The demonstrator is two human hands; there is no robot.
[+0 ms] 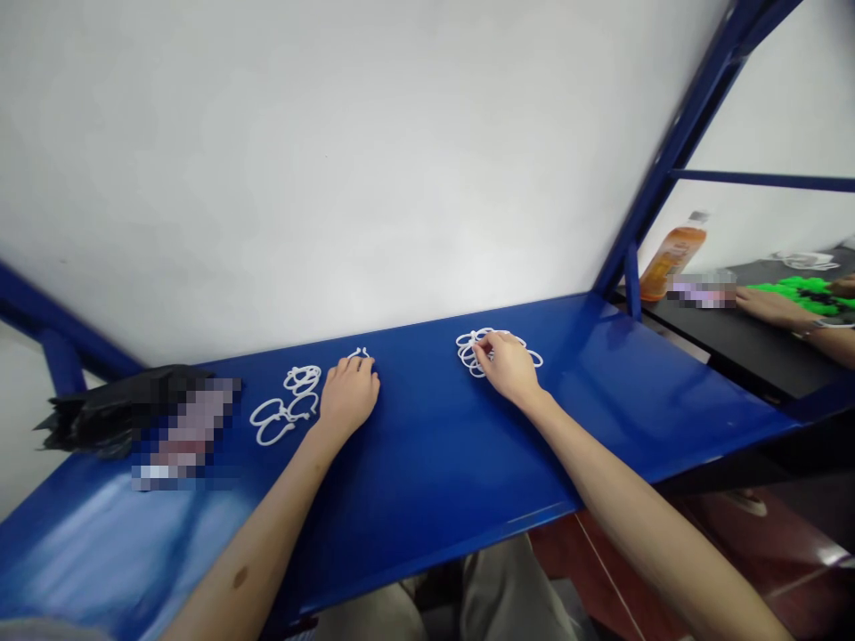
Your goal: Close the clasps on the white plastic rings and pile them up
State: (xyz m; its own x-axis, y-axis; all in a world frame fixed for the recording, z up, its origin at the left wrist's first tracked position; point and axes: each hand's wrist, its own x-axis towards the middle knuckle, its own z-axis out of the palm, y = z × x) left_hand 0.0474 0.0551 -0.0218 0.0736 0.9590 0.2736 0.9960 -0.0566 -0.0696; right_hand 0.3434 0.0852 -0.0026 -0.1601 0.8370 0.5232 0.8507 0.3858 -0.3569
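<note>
My left hand [349, 392] lies palm down on the blue table [427, 481], fingers stretched out over a white plastic ring. Only the knobbed ends of that ring [359, 353] show past the fingertips; my thumb is hidden. Left of this hand lie several more white open rings [272, 432], some overlapping. My right hand [511, 363] is at a pile of white rings [473, 358] farther right. Its thumb and index finger are pinched together on a ring of the pile, which still rests on the table.
A black plastic bag [113, 409] and a blurred-out item [191, 432] lie at the table's left. A white wall [374, 178] rises behind. Beyond the blue frame post [634, 267], a dark table holds an orange drink bottle [676, 258], green pieces [794, 292] and another person's hand [771, 305].
</note>
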